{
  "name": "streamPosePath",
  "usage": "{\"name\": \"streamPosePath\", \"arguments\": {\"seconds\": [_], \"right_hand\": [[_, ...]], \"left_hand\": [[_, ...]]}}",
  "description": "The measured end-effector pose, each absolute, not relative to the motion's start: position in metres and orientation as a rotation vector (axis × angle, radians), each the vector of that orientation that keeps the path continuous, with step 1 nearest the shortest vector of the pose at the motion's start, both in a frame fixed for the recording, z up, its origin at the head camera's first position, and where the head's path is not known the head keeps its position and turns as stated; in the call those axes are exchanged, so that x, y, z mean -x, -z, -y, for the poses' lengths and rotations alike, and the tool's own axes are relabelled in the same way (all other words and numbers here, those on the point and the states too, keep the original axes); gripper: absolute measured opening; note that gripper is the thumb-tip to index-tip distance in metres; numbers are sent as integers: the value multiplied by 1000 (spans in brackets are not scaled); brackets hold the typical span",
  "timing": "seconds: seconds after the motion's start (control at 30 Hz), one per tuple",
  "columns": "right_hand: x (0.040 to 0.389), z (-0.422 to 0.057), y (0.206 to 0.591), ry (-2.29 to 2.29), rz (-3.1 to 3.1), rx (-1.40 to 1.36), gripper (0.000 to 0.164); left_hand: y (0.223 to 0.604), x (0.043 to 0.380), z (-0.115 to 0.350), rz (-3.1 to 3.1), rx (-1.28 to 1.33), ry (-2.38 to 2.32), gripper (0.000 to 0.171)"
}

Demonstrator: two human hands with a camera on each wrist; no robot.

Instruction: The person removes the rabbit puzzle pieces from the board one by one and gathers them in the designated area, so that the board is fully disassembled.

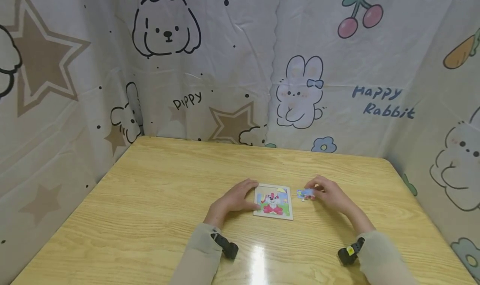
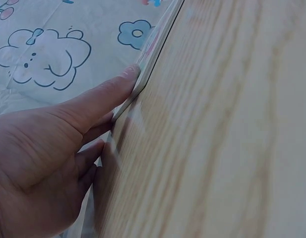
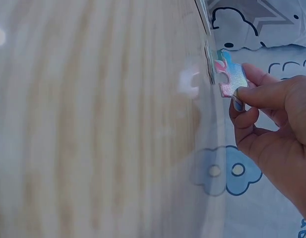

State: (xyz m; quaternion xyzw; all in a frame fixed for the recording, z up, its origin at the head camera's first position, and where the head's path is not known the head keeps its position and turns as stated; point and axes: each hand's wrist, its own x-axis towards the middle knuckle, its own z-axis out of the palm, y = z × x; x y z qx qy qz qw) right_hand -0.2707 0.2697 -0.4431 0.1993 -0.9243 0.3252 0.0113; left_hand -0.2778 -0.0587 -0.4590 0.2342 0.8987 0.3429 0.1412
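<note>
A small square jigsaw puzzle in a pale frame (image 1: 273, 210) lies on the table, with a red-and-white cartoon animal on it. Its upper left part shows bare backing. My left hand (image 1: 237, 197) holds the frame by its left side, thumb over the near part of that edge and fingers at the far left corner. In the left wrist view the thumb (image 2: 105, 96) lies on the frame's edge. To the right of the frame, my right hand (image 1: 331, 195) pinches a blue-and-pink jigsaw piece (image 3: 234, 79) between thumb and fingers, close over the table.
The wood-grain table (image 1: 157, 218) spreads around both hands, with a glossy light reflection near its front edge. A printed cloth (image 1: 232, 68) with cartoon animals hangs behind the table and along both sides. Dark wrist straps (image 1: 226, 246) sit at both cuffs.
</note>
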Motion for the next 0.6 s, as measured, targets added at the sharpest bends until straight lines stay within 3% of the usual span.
{"name": "streamPosePath", "arguments": {"seconds": [0.6], "right_hand": [[268,-290,446,-988,2889,-553,20]], "left_hand": [[458,277,58,-2582,-646,-1006,76]]}}
